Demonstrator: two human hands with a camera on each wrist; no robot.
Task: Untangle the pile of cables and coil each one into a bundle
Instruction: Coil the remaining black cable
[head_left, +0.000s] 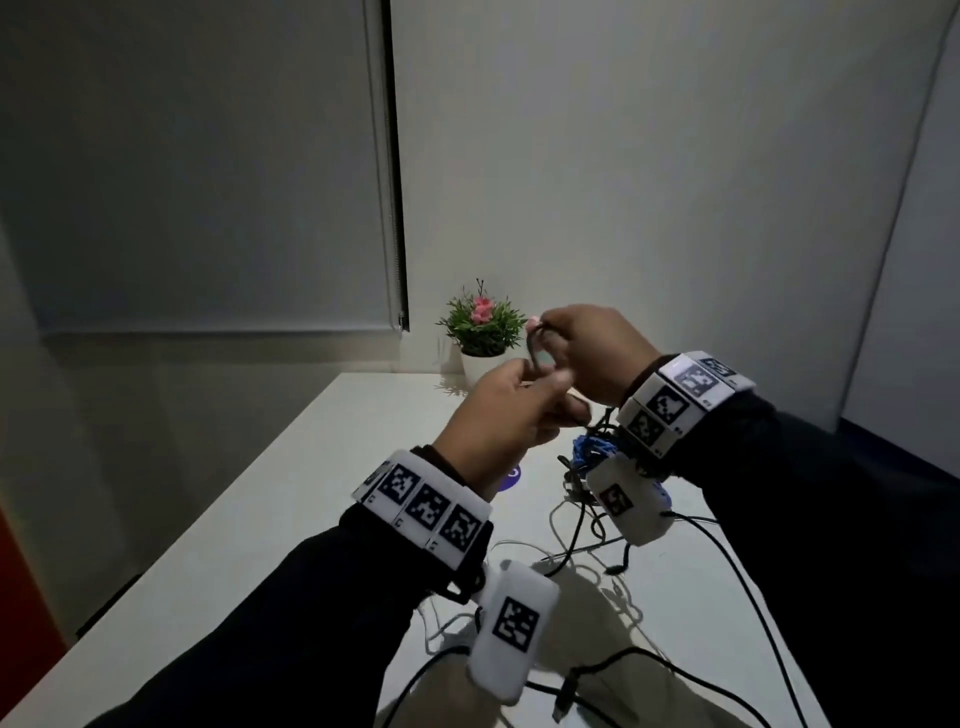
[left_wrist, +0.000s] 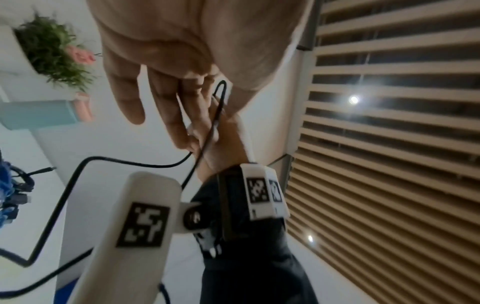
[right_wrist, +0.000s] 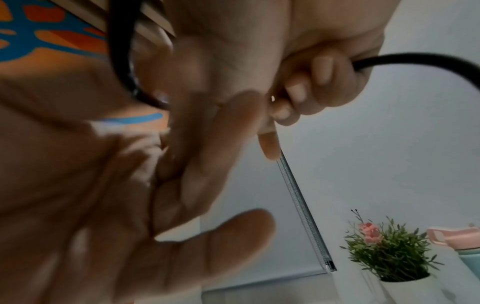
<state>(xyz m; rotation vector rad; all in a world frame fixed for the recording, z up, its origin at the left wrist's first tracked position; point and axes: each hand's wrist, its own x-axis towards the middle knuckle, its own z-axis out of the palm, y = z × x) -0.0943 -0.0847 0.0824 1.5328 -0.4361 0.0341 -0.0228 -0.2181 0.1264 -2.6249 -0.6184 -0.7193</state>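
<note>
Above the white table (head_left: 332, 467), the left hand (head_left: 506, 415) and right hand (head_left: 592, 353) are both pinching a thin black cable (head_left: 535, 353); the tangled cable pile (head_left: 592, 457) is lying near the table's right edge.

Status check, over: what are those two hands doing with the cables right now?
Both hands, left hand and right hand, grip one black cable aloft. Tangled cable pile still beneath on white table. Nothing blocking.

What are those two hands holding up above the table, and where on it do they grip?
A black cable: both the left hand and the right hand pinch a small loop of it.
</note>
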